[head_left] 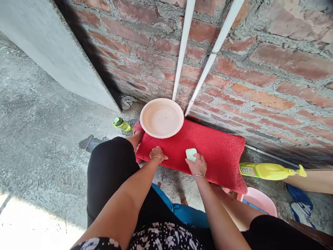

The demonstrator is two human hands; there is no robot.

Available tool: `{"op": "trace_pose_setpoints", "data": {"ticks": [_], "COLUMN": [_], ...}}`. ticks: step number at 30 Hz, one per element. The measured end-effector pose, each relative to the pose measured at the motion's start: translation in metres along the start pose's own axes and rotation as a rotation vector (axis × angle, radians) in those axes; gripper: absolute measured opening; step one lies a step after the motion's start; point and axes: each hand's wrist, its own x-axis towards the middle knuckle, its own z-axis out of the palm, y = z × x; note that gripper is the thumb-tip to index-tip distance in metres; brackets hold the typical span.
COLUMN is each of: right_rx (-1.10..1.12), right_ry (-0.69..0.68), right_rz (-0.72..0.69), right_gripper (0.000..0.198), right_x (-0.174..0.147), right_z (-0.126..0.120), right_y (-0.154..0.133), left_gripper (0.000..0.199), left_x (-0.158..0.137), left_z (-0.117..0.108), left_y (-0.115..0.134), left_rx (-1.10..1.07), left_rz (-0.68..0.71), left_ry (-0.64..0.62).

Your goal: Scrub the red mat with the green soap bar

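Note:
My right hand (198, 164) grips the near end of a pale green rounded block (191, 154), either a bar of soap or the back of a brush; I cannot tell which. The block rests on a red, rough-textured cloth (208, 139) spread over a low support that is mostly hidden. Palm down on the cloth's left part lies my left hand (157, 152), its thumb out to the side and nothing visible in it. A pale pink basin (162, 119) with dark specks inside stands at the cloth's far left corner, beyond my left hand.
A brick wall (156, 55) with two white pipes (183, 48) rises just behind. Right of the cloth are a yellow spray bottle (272, 171), a pink tub (262, 198) and blue-and-white shoes (301, 208). A green bottle (121, 124) stands left; a grey slab (59, 52) leans farther left.

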Motion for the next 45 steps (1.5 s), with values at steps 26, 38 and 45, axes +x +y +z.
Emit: {"op": "trace_pose_setpoints", "data": {"ticks": [26, 38, 45], "right_rx": [-0.128, 0.032, 0.044], "right_ry": [0.002, 0.065, 0.048], "right_rz": [-0.338, 0.141, -0.071], "right_gripper": [0.043, 0.050, 0.046], "right_x": [0.042, 0.058, 0.075], "right_z": [-0.002, -0.013, -0.011], "right_y": [-0.091, 0.004, -0.067], "left_gripper": [0.095, 0.093, 0.089], "left_x": [0.005, 0.006, 0.004], "left_z": [0.002, 0.006, -0.001], "left_y": [0.003, 0.002, 0.004], "left_rx": [-0.017, -0.030, -0.028], "left_rz": [-0.045, -0.054, -0.072], "left_ry": [-0.041, -0.008, -0.038]}}
